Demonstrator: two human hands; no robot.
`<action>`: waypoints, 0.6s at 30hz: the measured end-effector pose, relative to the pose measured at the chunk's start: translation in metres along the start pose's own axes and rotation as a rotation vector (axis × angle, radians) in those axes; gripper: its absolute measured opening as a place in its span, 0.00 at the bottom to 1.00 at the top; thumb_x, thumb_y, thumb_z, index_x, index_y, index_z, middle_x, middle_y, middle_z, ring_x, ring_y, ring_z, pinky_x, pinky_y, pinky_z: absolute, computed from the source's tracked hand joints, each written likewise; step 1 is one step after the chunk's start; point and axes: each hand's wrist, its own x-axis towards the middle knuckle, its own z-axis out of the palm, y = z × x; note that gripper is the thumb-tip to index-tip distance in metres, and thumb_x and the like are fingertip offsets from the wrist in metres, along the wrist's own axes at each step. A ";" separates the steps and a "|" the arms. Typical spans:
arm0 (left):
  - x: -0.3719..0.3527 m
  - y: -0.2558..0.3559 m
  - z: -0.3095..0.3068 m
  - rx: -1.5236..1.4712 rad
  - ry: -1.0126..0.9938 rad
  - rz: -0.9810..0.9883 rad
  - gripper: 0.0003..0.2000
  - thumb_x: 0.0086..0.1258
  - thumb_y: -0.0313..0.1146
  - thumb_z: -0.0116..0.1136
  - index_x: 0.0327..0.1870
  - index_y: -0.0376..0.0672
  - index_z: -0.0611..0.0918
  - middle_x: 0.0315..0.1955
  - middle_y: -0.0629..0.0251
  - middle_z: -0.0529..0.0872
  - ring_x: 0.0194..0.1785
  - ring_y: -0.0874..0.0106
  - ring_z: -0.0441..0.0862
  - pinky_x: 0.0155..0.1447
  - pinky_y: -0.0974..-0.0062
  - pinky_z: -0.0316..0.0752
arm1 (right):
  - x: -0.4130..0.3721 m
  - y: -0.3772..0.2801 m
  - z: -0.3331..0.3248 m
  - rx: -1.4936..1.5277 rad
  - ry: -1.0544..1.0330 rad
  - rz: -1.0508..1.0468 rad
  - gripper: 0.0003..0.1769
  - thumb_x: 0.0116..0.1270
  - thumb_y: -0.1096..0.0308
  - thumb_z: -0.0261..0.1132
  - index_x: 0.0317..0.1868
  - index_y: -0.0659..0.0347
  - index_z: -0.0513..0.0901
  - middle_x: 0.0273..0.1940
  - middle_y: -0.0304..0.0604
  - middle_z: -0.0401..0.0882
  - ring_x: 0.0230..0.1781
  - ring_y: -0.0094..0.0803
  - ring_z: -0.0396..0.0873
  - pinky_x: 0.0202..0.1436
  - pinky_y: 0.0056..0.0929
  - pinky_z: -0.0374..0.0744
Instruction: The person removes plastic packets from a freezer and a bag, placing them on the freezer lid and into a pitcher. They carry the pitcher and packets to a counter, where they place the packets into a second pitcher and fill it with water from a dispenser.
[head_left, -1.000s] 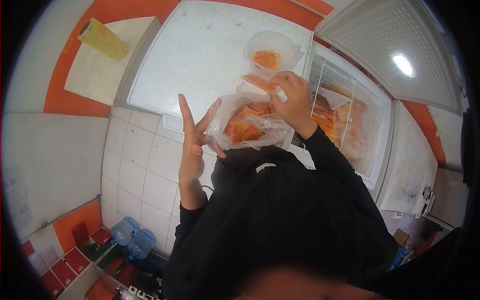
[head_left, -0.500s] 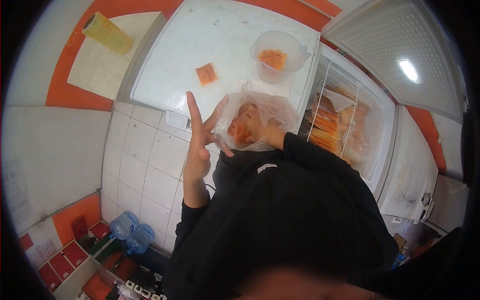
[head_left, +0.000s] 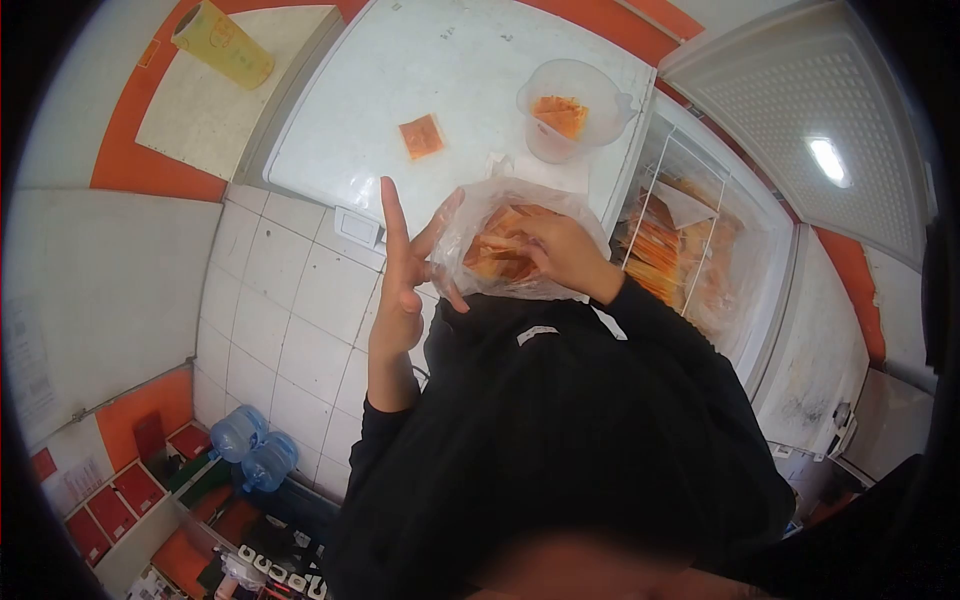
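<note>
A clear plastic bag [head_left: 462, 245] with orange-filled flat sachets [head_left: 500, 258] inside is in front of my torso, at the near edge of the white freezer top. My left hand [head_left: 402, 300] holds the bag's left side, with its index finger stretched out straight and other fingers spread against the plastic. My right hand [head_left: 568, 258] reaches over the bag's mouth from the right, its fingers pinched on sachets. A single orange sachet [head_left: 421, 137] lies flat on the freezer top, beyond my left hand.
A translucent plastic jug [head_left: 545, 85] with orange sachets stands on the freezer top [head_left: 370, 100]. To the right, an open freezer [head_left: 745, 330] holds wire dividers and orange packets. A yellow roll [head_left: 225, 45] stands at the back left; blue water bottles [head_left: 240, 434] are on the floor.
My right hand has drawn back up and to the right from deep in the bag, and sachets now show at its fingertips. My left hand keeps nearly the same pose.
</note>
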 end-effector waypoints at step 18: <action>0.005 -0.031 -0.018 0.128 0.156 -0.134 0.17 0.73 0.33 0.59 0.61 0.41 0.80 0.67 0.52 0.74 0.65 0.68 0.71 0.54 0.78 0.72 | 0.149 0.025 0.001 0.166 0.523 0.038 0.13 0.60 0.76 0.68 0.47 0.58 0.87 0.34 0.44 0.88 0.31 0.30 0.85 0.39 0.26 0.81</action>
